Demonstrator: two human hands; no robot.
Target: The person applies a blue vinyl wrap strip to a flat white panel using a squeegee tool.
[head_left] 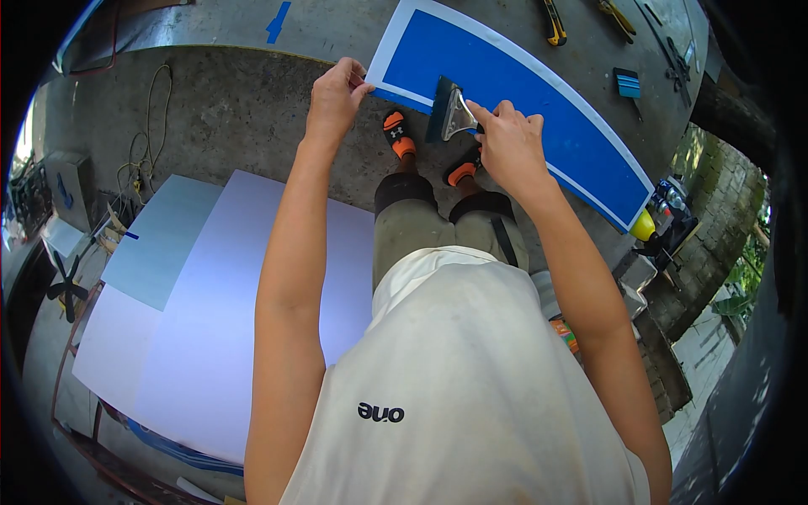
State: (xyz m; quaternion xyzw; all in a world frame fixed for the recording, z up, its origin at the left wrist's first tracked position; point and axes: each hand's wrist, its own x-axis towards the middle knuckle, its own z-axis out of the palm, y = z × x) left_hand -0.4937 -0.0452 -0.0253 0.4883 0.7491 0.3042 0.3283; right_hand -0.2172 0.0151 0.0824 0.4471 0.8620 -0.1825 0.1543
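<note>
A long blue panel with a white border [513, 80] lies on the grey worktable, its near edge along the table's front. My left hand [335, 97] pinches the panel's left corner between thumb and fingers. In my right hand [509, 139] is a squeegee [446, 109] with a dark blade and a metal holder. The blade lies across the near white border and blue face, right of my left hand. My right fingers are wrapped round the handle, which they mostly hide.
Yellow cutter [555, 23], second cutter [619, 18], small blue scraper [627, 82] and scissors [676, 67] lie on the table [497, 17]. A yellow-nosed bottle [644, 225] is by the panel's right end. Large pale sheets [227, 278] are at left; cords [147, 156] lie on the floor.
</note>
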